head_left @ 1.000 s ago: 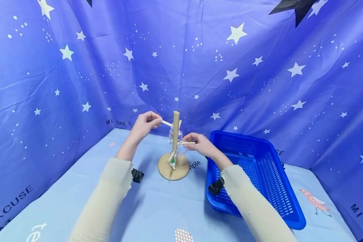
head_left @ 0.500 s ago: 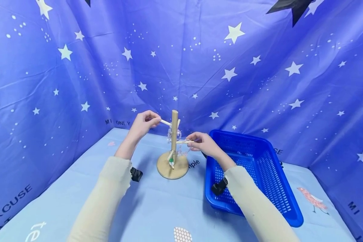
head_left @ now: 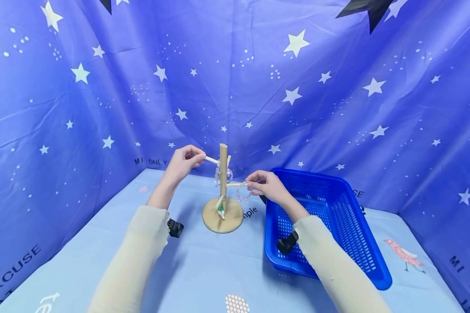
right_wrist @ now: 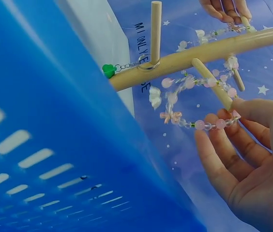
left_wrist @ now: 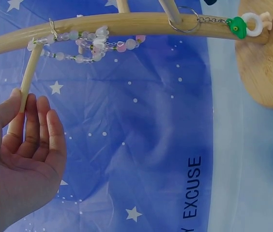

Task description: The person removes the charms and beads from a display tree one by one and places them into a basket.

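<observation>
Between the two hands: an upright post (head_left: 223, 171) on a round base (head_left: 210, 218), with thin pegs jutting out at several heights.
Right hand (head_left: 272, 187): thumb and fingertips pinch a bracelet (right_wrist: 200, 124) right at the outer tip of the right peg (head_left: 236, 185).
Bracelet: a loop of clear and pink beads, lying on the post side of the right hand and hanging below the right peg; the peg seems to pass through it, though the fingers hide the tip.
Right peg's axis: nearly level, running from the post straight out to the right fingers.
Nearer hand: the right, touching the bracelet; the left is higher, across the post and well apart from it.
Left hand (head_left: 183, 163): thumb and fingers grip the free end of the left peg (head_left: 212, 160), which slopes up away from the post.
Second bracelet (left_wrist: 80, 59): hangs close to the root of the left peg, clear of the left fingers.
Back peg (head_left: 229, 161): beads show below it; whether they make a separate loop, I cannot tell.
Near peg (head_left: 219, 202): low on the post, carrying a keychain (left_wrist: 237, 27) by its ring.
Basket (head_left: 305, 179): blue, beside the base, under the right forearm.
</observation>
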Demonstrator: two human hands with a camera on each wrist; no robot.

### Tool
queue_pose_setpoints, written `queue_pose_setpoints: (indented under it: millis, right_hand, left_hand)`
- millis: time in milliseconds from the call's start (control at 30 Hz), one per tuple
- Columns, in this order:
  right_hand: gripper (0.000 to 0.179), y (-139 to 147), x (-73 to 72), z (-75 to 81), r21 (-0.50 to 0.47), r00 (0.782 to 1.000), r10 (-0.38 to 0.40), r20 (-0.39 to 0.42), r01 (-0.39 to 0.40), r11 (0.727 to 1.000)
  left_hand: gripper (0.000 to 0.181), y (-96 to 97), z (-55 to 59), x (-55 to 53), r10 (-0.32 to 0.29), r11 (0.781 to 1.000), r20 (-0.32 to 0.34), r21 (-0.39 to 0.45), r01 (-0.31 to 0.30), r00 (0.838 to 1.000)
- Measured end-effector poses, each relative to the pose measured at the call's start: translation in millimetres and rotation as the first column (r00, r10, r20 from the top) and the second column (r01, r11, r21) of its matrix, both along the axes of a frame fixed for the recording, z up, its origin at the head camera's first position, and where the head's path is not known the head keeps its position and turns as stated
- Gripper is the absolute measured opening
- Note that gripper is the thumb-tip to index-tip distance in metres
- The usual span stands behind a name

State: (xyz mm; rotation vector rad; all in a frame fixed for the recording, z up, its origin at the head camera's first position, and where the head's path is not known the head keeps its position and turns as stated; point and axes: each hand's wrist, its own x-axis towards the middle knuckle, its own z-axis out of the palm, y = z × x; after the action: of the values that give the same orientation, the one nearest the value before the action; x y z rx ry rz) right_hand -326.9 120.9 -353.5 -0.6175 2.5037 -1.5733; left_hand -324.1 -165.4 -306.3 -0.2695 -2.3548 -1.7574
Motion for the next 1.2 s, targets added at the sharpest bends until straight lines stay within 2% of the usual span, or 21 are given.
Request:
queue_pose_setpoints:
  millis: [367,567,867,1200]
  right_hand:
    - [0.017,7.4,4.4,1.0,-0.022,0.997,-0.058,-0.046,0.057,0.998]
    - [0.020,14.4,6.3,5.7,-0.028,0.995,-0.062,-0.072,0.060,0.998]
    - [0.022,29.4,7.1,10.8,-0.057,0.995,-0.058,-0.078,0.053,0.997]
    - [0.025,49.3,8.5,14.1,-0.111,0.995,-0.083,-0.057,0.076,0.991]
  left_hand:
    - [0.023,1.9,-1.4,0.6,-0.007,1.000,-0.012,-0.006,0.007,1.000]
    - [0.022,1.2,-0.6,0.6,-0.001,1.000,-0.019,0.003,0.001,1.000]
    - [0.024,0.6,-0.7,1.9,0.004,1.000,-0.016,-0.018,-0.004,1.000]
    - [0.023,-0.5,-1.9,0.8,-0.008,1.000,-0.025,-0.001,0.008,1.000]
